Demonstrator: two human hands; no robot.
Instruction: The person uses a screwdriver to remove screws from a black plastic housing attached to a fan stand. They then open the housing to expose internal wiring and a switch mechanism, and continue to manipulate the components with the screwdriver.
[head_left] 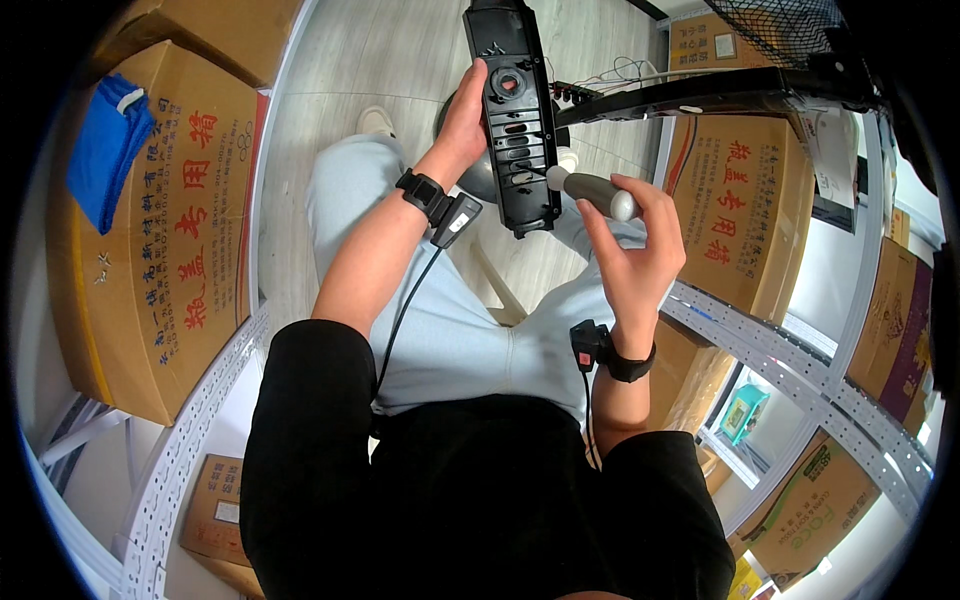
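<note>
My left hand (464,122) is closed on the left edge of a long black plastic housing (513,130), which has a round opening and a row of slots. It is held upright above my lap. In my right hand (640,255) is a screwdriver (597,192) with a grey handle and a pale end, gripped between thumb and fingers. Its shaft points left at the lower part of the housing. Whether the tip sits in a screw is too small to tell.
A long black bar (690,95) with thin wires (625,75) beside it stretches to the right. Cardboard boxes (160,230) stand on metal shelving (190,400) at left, and more boxes (740,210) at right. A blue cloth (108,150) lies on the left box.
</note>
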